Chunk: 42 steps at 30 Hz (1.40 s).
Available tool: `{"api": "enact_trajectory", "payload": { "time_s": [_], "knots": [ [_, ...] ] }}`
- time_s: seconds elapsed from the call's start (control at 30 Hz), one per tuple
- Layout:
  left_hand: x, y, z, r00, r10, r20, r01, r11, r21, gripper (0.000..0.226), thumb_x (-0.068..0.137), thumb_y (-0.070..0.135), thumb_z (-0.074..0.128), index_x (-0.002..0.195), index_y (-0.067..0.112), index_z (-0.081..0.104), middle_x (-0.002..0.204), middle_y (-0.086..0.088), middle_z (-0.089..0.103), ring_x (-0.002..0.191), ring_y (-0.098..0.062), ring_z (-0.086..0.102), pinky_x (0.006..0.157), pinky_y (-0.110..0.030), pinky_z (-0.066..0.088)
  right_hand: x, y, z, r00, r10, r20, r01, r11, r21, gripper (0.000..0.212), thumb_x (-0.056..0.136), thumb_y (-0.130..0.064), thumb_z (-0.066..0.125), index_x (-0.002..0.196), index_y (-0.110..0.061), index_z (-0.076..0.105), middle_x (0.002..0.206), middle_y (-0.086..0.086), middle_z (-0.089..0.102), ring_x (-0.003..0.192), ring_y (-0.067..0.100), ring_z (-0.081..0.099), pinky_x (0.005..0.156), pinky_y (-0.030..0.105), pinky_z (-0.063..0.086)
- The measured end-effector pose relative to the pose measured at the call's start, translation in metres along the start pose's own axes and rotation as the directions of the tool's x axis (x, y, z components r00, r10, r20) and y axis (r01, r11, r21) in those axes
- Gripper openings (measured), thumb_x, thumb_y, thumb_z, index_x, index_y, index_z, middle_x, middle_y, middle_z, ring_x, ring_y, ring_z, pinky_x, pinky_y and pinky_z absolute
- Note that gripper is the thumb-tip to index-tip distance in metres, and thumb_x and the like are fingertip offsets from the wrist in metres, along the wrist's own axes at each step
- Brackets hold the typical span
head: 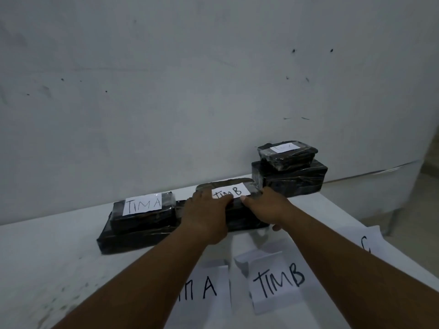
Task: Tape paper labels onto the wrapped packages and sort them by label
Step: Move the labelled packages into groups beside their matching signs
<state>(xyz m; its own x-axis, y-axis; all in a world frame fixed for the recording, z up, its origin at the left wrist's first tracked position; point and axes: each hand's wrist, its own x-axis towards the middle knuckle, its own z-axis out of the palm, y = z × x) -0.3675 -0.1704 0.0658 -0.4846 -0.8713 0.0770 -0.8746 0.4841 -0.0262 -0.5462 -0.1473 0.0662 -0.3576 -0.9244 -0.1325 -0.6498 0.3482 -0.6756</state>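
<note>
— Hand status?
— My left hand (pixel 206 216) and right hand (pixel 262 207) both clasp the black wrapped package (pixel 240 210) at frame centre, fingers curled over its top.
— Package condition?
— Its "TIMB" label (pixel 234 191) faces up.

Bare forearms, no sleeves; hands (pixel 209 217) ungloved.
</note>
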Motion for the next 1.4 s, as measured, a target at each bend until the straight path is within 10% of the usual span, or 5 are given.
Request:
{"api": "enact_trajectory", "payload": {
  "time_s": [0.13, 0.37, 1.4],
  "knots": [
    [-0.002, -0.009, 0.009, 0.995, -0.07, -0.066, 0.063, 0.994, -0.093, 0.079, 0.08, 0.016, 0.075, 0.148, 0.023, 0.034, 0.15, -0.014, 0.033, 0.126, -0.037, 0.046, 0.104, -0.045, 0.047, 0.0, 0.01, -0.001, 0.993, -0.102, 0.052, 0.103, 0.995, -0.015, 0.117, 0.072, -0.067, 0.08, 0.162, -0.033, 0.013, 0.154, 0.004, 0.049, 0.126, 0.027, 0.058, 0.079, 0.027, 0.052],
    [-0.002, -0.016, 0.018, 0.982, -0.056, -0.181, 0.031, 0.99, -0.136, 0.059, 0.083, -0.006, 0.065, 0.132, 0.018, 0.044, 0.149, -0.013, 0.035, 0.102, -0.035, 0.065, 0.079, -0.038, 0.052, 0.006, 0.018, -0.005, 0.972, -0.234, 0.028, 0.234, 0.946, -0.224, 0.108, 0.065, -0.022, 0.097, 0.156, -0.022, 0.039, 0.146, 0.01, 0.058, 0.129, 0.026, 0.057, 0.105, 0.025, 0.044],
    [0.089, -0.033, 0.028, 0.967, -0.174, -0.187, 0.155, 0.982, -0.11, 0.054, 0.09, 0.001, 0.057, 0.139, 0.019, 0.045, 0.137, -0.019, 0.047, 0.112, -0.04, 0.061, 0.087, -0.043, 0.053, 0.097, -0.017, 0.021, 0.976, -0.219, 0.012, 0.194, 0.838, -0.51, 0.081, 0.104, -0.014, 0.047, 0.164, -0.029, -0.004, 0.149, 0.026, 0.047, 0.132, 0.041, 0.053, 0.107, 0.051, 0.044]
  ]
}}
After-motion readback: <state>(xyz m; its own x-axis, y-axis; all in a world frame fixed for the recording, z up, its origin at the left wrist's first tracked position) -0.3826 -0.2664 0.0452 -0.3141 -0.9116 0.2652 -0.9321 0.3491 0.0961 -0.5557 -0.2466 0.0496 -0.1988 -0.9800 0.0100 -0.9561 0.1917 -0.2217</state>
